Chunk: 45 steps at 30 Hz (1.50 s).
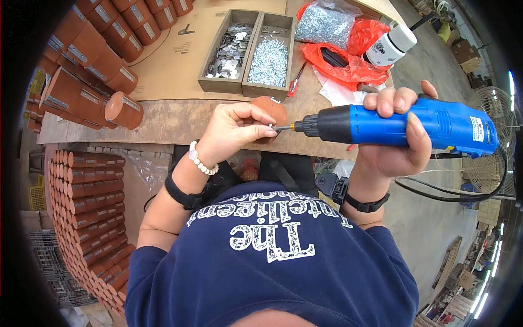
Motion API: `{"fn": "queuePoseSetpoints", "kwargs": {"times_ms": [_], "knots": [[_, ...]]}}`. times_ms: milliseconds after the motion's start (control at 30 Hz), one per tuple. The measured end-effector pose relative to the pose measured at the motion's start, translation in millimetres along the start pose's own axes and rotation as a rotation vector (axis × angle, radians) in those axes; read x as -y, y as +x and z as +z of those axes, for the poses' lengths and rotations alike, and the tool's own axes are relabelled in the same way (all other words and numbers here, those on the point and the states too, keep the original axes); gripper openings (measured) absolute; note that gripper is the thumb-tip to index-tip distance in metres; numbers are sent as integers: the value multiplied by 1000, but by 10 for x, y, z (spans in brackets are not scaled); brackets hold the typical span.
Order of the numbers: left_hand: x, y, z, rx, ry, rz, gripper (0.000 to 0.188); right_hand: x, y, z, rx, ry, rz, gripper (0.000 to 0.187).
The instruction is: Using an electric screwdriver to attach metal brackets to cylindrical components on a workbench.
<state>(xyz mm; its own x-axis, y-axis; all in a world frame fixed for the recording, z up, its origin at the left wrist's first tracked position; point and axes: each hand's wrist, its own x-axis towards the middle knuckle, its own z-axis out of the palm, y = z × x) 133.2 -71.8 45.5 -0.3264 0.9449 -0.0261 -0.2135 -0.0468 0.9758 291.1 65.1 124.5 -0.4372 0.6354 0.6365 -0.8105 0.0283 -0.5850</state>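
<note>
My right hand (pixel 389 158) is wrapped round a blue and black electric screwdriver (pixel 447 126), held level with its bit pointing left. Between thumb and forefinger, my left hand (pixel 234 126) pinches a small silver screw (pixel 271 126) at the tip of the bit; the fingers hide most of it. Just behind these fingertips a round terracotta-coloured piece (pixel 277 110) stands at the table's near edge, partly covered by my hand. A bit of metal shows on its top rim.
Farther back are a wooden box of screws (pixel 269 65) and a box of flat metal pieces (pixel 231 52). A red-handled screwdriver (pixel 295 84), red plastic bags (pixel 348 71) and a white bottle (pixel 389 46) lie rightward. Terracotta-coloured pots (pixel 87 92) crowd the left; more are stacked below (pixel 92 207).
</note>
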Motion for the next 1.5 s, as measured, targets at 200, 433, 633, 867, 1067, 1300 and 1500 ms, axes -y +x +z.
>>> {"fn": "queuePoseSetpoints", "kwargs": {"times_ms": [200,433,633,867,1067,1300,1500], "knots": [[30,-60,51,-8,31,37,12,-69,-43,21,18,-55,-16,53],[101,-73,54,92,148,146,10,-41,-80,31,131,-47,12,56],[130,-128,99,117,206,159,6,-24,-106,32,258,-54,12,60],[248,-146,182,48,383,347,6,-38,-172,-14,243,-59,-5,60],[172,-39,125,-59,739,555,54,-94,-189,-69,115,-96,-30,57],[592,50,102,-310,910,322,83,-113,-153,-73,51,-40,-43,59],[520,129,-191,-174,883,435,82,-69,-156,-130,30,-100,-90,59]]}}
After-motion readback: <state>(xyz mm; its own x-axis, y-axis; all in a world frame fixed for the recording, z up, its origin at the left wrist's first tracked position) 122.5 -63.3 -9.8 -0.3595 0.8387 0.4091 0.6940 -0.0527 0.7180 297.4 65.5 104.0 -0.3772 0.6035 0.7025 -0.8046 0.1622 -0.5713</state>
